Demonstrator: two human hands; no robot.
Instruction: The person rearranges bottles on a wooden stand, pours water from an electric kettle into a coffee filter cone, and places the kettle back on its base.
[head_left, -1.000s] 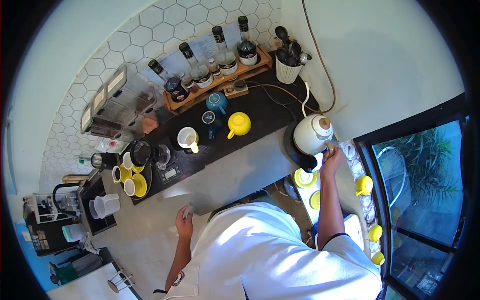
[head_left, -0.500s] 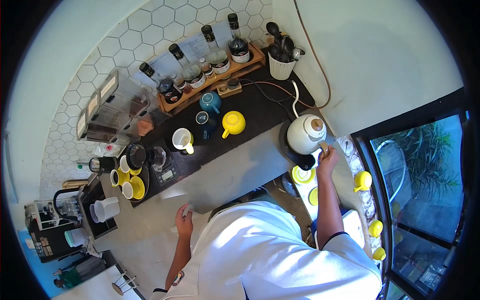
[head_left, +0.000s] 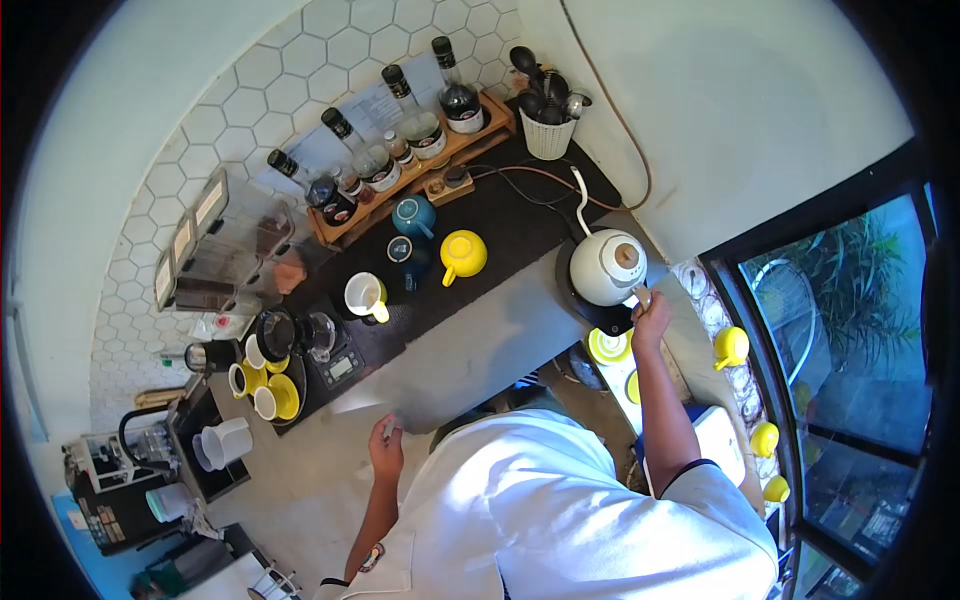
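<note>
At the right end of the counter, my right hand is wrapped round the wooden handle of a white gooseneck kettle. The kettle stands on its black base, spout pointing toward the wall. Over the counter's front edge, my left hand is closed, a small pale piece at its fingertips that is too small to make out. On the dark mat are a white-and-yellow cup, a yellow cup, a blue cup and a dark blue cup.
A digital scale carries a glass server. Left of it, a tray holds several yellow cups. Bottles stand in a wooden rack along the wall, beside a white utensil basket. More yellow cups line the window ledge.
The whole view has shifted and turned slightly. My right hand stays on the kettle handle, and the kettle remains on its base. My left hand stays closed near the counter's front edge.
</note>
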